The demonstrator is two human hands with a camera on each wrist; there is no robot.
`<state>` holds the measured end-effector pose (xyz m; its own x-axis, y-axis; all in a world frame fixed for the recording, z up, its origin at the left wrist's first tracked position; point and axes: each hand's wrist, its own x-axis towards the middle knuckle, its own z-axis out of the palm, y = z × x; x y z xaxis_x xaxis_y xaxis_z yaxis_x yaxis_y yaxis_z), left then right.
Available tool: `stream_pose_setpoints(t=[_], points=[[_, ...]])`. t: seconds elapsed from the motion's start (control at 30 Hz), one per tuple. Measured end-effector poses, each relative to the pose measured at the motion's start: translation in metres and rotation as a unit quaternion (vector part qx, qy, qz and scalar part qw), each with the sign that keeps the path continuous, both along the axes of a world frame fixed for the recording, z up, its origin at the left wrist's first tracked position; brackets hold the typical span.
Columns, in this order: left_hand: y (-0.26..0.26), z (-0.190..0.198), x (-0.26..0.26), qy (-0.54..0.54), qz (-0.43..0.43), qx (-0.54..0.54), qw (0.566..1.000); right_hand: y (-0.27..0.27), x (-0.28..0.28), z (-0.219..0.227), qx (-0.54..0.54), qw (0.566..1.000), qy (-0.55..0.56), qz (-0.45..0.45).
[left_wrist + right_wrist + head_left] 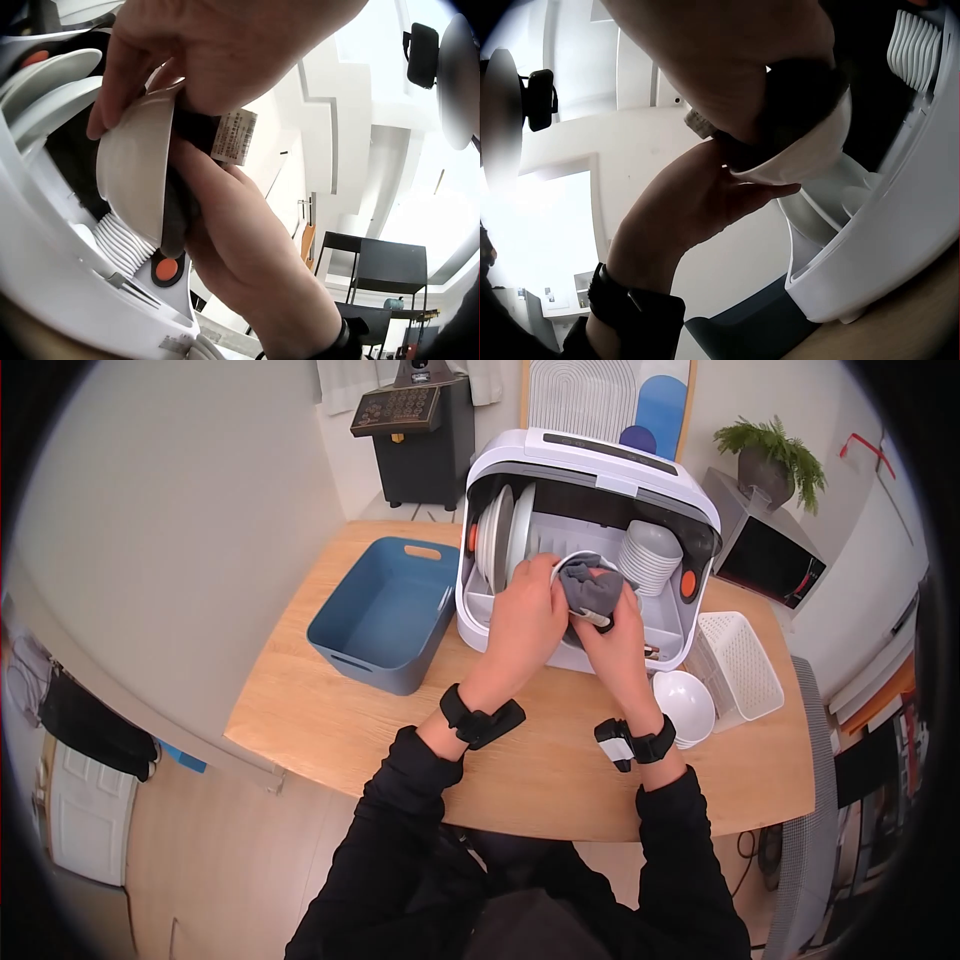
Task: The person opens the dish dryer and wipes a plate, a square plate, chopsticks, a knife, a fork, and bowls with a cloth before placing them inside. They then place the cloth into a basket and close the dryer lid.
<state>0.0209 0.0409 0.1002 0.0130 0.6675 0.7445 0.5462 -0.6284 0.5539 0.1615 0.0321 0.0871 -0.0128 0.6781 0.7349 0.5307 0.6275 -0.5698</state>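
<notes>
In front of the open white dish cabinet [690,510], my left hand [528,610] grips a white bowl [133,169] by its side, fingers on the outside. My right hand [617,645] holds a bunched dark grey cloth [590,588] pressed into the bowl. A printed label [234,136] sticks out from the cloth. The bowl is tilted, its opening toward me, and the cloth covers most of its inside. Behind the hands, white plates [492,545] stand upright on the cabinet's left, and a row of stacked white bowls [652,560] sits on its right.
A blue-grey bin [385,610] stands on the wooden table [540,760] to the left. At right are more white bowls [685,705] and a white perforated basket [745,665]. A fork [133,289] lies at the cabinet's front. A plant [770,460] stands behind, on a microwave [765,550].
</notes>
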Motion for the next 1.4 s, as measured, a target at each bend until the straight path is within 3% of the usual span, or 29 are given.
stream_pose_setpoints(t=[0.07,0.17,0.27,0.37,0.5,0.6,0.7,0.8,0.9,0.97,1.1,1.23,1.33,1.4], points=[[-0.008,0.008,0.004,-0.034,-0.019,0.0,0.999,0.001,-0.001,-0.006,-0.06,0.99,0.104,0.074],[-0.019,0.021,0.004,-0.056,-0.045,-0.094,0.993,-0.003,0.004,-0.001,-0.175,0.948,0.222,0.146],[-0.014,0.015,0.007,-0.048,-0.017,-0.015,0.999,-0.016,0.007,0.015,-0.265,0.914,0.249,0.181],[-0.017,0.02,0.003,-0.066,-0.034,-0.02,0.997,-0.021,0.021,0.031,-0.334,0.899,0.153,0.236],[-0.025,0.031,-0.004,-0.025,-0.019,-0.039,0.999,-0.022,0.029,0.029,-0.244,0.942,-0.064,0.223],[-0.028,0.029,0.002,-0.007,-0.03,-0.051,0.998,-0.02,0.024,0.024,-0.063,0.975,-0.186,0.104],[-0.024,0.021,0.008,-0.003,-0.024,-0.078,0.997,-0.019,0.026,0.026,0.085,0.95,-0.3,-0.023],[-0.02,0.023,0.002,-0.019,-0.033,-0.095,0.995,-0.011,0.024,0.023,0.209,0.928,-0.307,-0.03],[-0.019,0.025,0.001,-0.004,-0.002,-0.034,0.999,-0.017,0.015,0.023,0.082,0.97,-0.226,-0.031],[-0.022,0.027,0.002,-0.007,0.005,0.026,1.0,-0.019,0.014,0.021,-0.035,0.987,-0.145,0.052],[-0.026,0.032,0.0,0.009,0.029,0.019,0.999,-0.018,0.027,0.027,-0.23,0.955,-0.08,0.172],[-0.018,0.031,-0.012,0.03,0.07,-0.02,0.997,-0.022,0.055,0.05,-0.172,0.985,-0.019,0.016],[-0.02,0.035,-0.013,0.021,-0.009,-0.032,0.999,-0.019,0.061,0.055,-0.095,0.99,0.055,0.093],[-0.024,0.04,-0.011,0.003,-0.116,-0.028,0.993,-0.022,0.054,0.056,-0.122,0.976,0.032,0.176]])
